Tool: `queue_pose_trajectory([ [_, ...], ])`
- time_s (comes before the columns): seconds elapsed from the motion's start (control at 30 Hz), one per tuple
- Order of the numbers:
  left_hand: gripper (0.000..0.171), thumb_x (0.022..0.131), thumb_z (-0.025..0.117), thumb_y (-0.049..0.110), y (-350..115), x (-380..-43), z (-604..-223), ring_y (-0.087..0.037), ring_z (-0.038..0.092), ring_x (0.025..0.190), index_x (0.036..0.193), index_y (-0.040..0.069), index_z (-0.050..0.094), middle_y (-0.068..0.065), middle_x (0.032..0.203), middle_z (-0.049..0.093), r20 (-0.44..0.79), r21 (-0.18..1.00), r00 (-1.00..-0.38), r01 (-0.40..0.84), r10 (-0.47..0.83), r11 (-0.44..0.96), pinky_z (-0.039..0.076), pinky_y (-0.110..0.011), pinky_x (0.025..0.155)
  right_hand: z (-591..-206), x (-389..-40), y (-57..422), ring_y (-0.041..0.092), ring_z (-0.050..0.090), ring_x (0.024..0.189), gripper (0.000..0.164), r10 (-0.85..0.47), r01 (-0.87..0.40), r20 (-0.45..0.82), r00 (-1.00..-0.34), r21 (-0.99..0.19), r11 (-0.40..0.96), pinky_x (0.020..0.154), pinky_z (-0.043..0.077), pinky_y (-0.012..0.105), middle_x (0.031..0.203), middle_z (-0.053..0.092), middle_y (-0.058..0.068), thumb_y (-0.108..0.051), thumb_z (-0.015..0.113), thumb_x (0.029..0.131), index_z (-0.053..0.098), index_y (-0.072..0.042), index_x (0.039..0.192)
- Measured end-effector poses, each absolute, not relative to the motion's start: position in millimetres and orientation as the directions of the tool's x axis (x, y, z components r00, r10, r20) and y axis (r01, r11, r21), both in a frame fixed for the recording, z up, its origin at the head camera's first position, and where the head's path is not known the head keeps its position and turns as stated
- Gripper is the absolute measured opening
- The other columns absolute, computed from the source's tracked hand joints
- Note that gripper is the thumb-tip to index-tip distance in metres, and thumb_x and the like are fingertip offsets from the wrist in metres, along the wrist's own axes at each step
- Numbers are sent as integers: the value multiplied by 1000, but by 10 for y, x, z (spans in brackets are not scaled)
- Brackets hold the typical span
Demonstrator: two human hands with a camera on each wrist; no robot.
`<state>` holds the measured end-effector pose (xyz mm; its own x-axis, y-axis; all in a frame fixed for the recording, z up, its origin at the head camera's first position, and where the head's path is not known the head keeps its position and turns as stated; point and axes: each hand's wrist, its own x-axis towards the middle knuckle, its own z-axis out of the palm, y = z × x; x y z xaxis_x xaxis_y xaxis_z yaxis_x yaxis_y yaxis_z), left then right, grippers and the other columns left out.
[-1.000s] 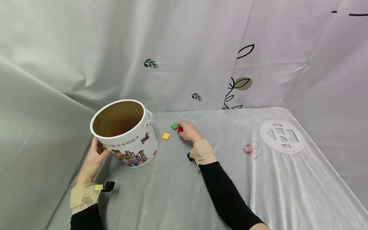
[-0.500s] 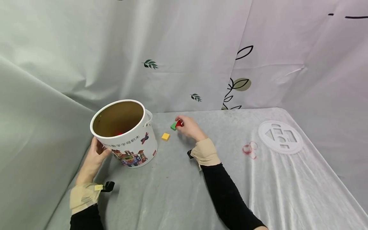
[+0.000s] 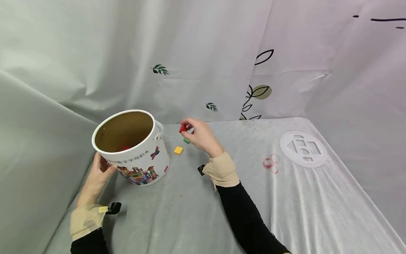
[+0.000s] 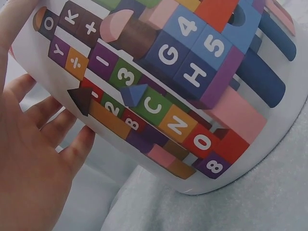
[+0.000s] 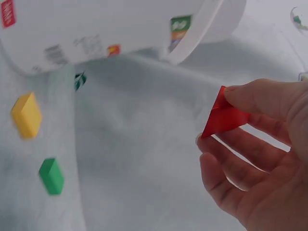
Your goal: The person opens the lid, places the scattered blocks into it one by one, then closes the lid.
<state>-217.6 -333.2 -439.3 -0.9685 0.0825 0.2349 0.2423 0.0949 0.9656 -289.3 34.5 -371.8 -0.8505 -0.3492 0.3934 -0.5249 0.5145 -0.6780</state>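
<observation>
While the left hand (image 3: 96,173) lies flat on the white tub (image 3: 133,150) printed with 3, C, N, G, H, the right hand (image 3: 200,135) pinches a small red triangle block (image 5: 222,115), lifted beside the tub.

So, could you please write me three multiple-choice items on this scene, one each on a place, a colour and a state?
1. Where is the white shape-sorter lid?
A. on the tub
B. flat on the table, far right
C. in a hand

2. What colour is the triangular block in the right hand?
A. red
B. blue
C. yellow

3. How stands the white printed cardboard tub?
A. upside down
B. lidded
C. open, tilted, left hand on its wall

Key: 1 B, it lies apart beside red rubber bands; 2 A, wrist view shows red; 3 C, brown inside shows.
</observation>
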Motion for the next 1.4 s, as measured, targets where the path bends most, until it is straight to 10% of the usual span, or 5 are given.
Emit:
queue_pose_trajectory([
  [0.6,82,94,63,3,-3306,-2180,-4420,-18,29,132,157,25,17,-14,147,27,244,965,-966,251,89,71,29,-15,101,-3202,-2777,-445,11,57,93,13,-497,-766,590,-636,-559,317,78,45,18,99,62,0,-7,65,93,64,-8,105],
  [1.4,81,93,63,1,-3351,-2186,-4419,-17,30,133,157,21,17,-17,147,27,279,959,-956,282,92,25,26,-17,106,-3109,-2784,-880,4,55,95,20,-629,-702,329,-705,-453,550,88,36,18,105,64,-8,-22,60,97,65,-15,115],
])
